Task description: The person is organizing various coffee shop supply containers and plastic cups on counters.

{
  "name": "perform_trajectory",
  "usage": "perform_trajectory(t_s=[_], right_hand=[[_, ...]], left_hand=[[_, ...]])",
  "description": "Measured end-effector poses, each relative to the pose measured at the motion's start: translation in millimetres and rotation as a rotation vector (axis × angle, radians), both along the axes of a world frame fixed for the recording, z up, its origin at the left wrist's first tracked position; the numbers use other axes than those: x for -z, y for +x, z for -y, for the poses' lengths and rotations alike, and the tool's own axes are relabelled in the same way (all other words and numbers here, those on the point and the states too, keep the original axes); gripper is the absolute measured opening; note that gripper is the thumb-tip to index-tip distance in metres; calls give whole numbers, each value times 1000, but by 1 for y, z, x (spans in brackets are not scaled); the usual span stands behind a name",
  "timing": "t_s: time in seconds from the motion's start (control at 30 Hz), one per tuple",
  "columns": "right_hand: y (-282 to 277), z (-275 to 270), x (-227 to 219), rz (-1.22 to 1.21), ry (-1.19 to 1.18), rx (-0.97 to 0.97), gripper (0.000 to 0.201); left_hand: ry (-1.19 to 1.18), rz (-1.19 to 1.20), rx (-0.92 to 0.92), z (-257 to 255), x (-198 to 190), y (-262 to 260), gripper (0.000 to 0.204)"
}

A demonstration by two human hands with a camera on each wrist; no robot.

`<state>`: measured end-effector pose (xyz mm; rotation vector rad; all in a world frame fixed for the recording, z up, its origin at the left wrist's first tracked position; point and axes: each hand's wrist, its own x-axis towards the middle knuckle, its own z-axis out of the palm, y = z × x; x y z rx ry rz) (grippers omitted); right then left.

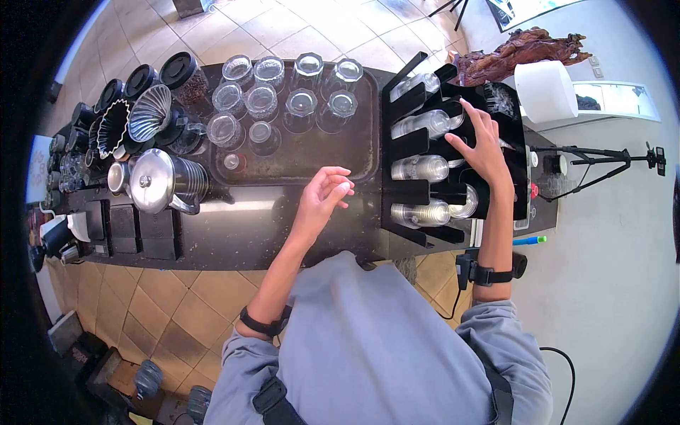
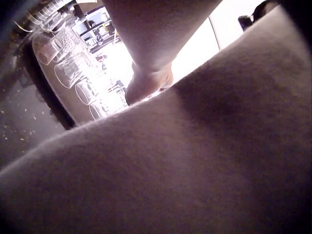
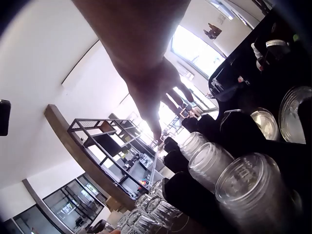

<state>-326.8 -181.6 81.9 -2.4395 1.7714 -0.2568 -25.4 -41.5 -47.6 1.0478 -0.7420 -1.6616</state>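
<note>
My right hand (image 1: 485, 145) reaches over a black cup rack (image 1: 407, 145), thumb and fingers spread apart with nothing between them. Below and beside it, stacks of clear plastic cups (image 1: 421, 168) lie on their sides in the rack's slots. In the right wrist view the spread hand (image 3: 153, 87) is above the cup stacks (image 3: 253, 185). My left hand (image 1: 322, 202) hovers by the front edge of a brown tray (image 1: 304, 166), its fingers loosely bent and holding nothing. Upturned drinking glasses (image 1: 301, 106) stand on that tray. The left wrist view is mostly filled by the forearm.
Left of the tray stand a metal pot (image 1: 159, 180), a ribbed glass dripper (image 1: 150, 113) and black-lidded jars (image 1: 183, 74). Flat black devices (image 1: 156, 230) lie at the counter's front left. A driftwood piece (image 1: 520, 57) and white cylinder (image 1: 545, 92) stand beyond the rack.
</note>
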Motion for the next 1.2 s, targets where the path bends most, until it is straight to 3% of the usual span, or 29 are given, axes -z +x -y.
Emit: perform_trajectory(t_s=[0.27,0.33,0.43,0.47,0.5,0.77,0.87,0.93,1.03,1.2], right_hand=[[-9,-69,17,164,74,124,70],[-10,-94,26,224,113,220,71],[-16,-127,44,329,75,255,72],[-13,-139,45,449,171,403,72],[-16,-147,54,418,124,363,71],[-24,-162,71,469,138,460,60],[-25,-159,75,509,108,474,49],[-26,-157,77,621,137,585,36],[-21,-150,77,667,99,639,27],[-23,-150,78,690,108,643,27]], left_hand=[[-20,68,214,3,22,-17,37],[-158,216,346,2,31,-26,42],[-181,306,506,-3,44,-38,55],[-201,350,568,-4,49,-43,59],[-191,356,658,-4,54,-47,71],[-400,506,645,-18,72,-94,95],[-390,544,610,-15,75,-101,102],[-367,560,626,-13,78,-103,106],[-472,577,622,-13,82,-105,117],[-509,702,600,-19,83,-119,130]])
